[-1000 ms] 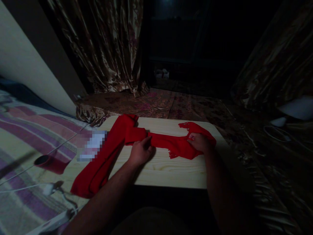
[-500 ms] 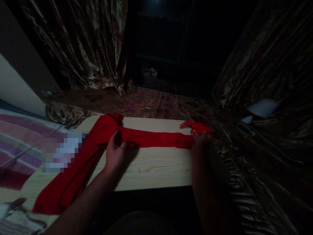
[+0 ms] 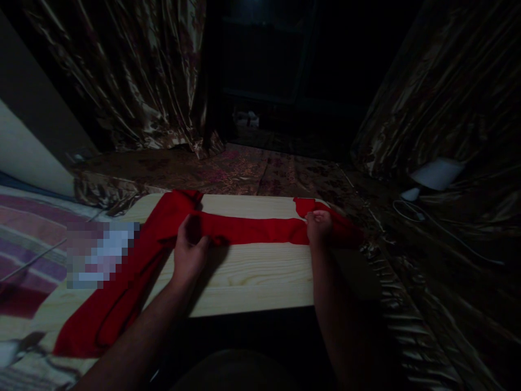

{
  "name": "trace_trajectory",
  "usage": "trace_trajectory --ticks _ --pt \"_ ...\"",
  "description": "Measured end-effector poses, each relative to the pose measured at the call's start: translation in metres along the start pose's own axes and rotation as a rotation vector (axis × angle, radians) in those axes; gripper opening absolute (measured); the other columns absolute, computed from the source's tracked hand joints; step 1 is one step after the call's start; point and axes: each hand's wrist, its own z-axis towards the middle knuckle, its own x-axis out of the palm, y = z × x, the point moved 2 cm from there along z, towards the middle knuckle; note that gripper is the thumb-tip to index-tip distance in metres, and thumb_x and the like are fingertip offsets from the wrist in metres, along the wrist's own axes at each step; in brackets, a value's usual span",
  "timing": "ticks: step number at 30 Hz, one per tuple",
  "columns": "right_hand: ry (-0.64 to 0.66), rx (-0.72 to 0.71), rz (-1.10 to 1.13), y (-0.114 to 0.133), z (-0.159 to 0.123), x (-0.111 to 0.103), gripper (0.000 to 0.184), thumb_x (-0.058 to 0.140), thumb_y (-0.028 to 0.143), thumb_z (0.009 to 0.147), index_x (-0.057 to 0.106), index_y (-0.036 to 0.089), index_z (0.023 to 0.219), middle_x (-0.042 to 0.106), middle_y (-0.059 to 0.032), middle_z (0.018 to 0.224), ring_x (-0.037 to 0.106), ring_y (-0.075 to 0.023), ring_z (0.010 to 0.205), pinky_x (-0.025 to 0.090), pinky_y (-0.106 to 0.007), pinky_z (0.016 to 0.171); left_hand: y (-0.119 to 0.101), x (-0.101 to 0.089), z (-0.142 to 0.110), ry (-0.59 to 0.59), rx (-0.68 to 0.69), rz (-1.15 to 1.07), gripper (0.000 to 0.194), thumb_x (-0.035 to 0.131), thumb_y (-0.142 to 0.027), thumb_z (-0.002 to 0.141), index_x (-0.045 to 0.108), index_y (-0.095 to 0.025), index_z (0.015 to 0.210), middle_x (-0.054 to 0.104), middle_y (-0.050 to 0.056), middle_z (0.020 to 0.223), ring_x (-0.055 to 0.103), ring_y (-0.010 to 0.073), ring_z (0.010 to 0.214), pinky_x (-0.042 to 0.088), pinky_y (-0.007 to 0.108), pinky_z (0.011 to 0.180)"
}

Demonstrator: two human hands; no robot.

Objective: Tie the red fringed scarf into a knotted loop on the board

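A long red scarf [image 3: 252,231] lies stretched across a light wooden board [image 3: 260,277], with its left part trailing down toward the near left corner. My left hand [image 3: 189,252] rests on the scarf near its bend, thumb and fingers closed on a fold of the cloth. At the board's right edge my right hand [image 3: 318,227] pinches the fringed end of the scarf, which hangs a little over that edge.
A striped blanket [image 3: 28,228] lies to the left of the board. Patterned curtains [image 3: 134,81] hang behind and to the right. A white object [image 3: 435,174] and a cable [image 3: 439,228] lie at the right. A blurred patch [image 3: 100,252] sits on the board's left.
The scarf has been pulled out straight along the board. My right hand moved right to the edge, then drew back a little with the fringed end; my left hand slid left to the bend.
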Motion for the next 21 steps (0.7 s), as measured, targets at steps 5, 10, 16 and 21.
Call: trace_trajectory --ticks 5,10,16,21 --pt "0.198 -0.037 0.094 0.022 -0.018 0.008 0.024 0.064 0.041 0.078 0.061 0.02 0.09 0.074 -0.0095 0.093 0.071 -0.021 0.088 0.056 -0.032 0.082 0.002 -0.004 0.001 -0.03 -0.029 0.082 0.084 0.075 -0.019 0.071 0.046 -0.025 0.149 0.059 0.011 0.141 0.057 0.0268 0.129 0.038 0.043 0.117" --pt "0.566 -0.226 -0.167 0.028 -0.036 0.014 0.039 0.073 0.045 0.077 0.07 0.023 0.109 0.074 -0.0067 0.111 0.068 -0.0221 0.104 0.051 -0.036 0.095 0.003 -0.008 0.007 -0.108 -0.143 0.043 0.09 0.075 -0.02 0.072 0.038 -0.021 0.154 0.051 0.013 0.15 0.052 0.0275 0.135 0.037 0.043 0.118" --pt "0.582 -0.365 -0.398 0.032 -0.036 0.014 0.024 0.076 0.033 0.075 0.071 0.021 0.094 0.073 -0.0071 0.104 0.065 -0.022 0.099 0.049 -0.033 0.092 0.001 -0.007 0.009 -0.139 -0.073 -0.07 0.087 0.071 -0.017 0.073 0.036 -0.021 0.152 0.039 0.013 0.159 0.04 0.0247 0.145 0.03 0.038 0.122" --pt "0.514 -0.31 -0.41 0.037 -0.037 0.011 0.021 0.072 0.039 0.077 0.065 0.022 0.088 0.07 -0.004 0.09 0.063 -0.0197 0.085 0.048 -0.029 0.078 -0.001 -0.013 0.011 -0.184 -0.002 -0.058 0.092 0.071 -0.015 0.071 0.031 -0.019 0.154 0.032 0.013 0.162 0.032 0.0223 0.15 0.021 0.035 0.125"
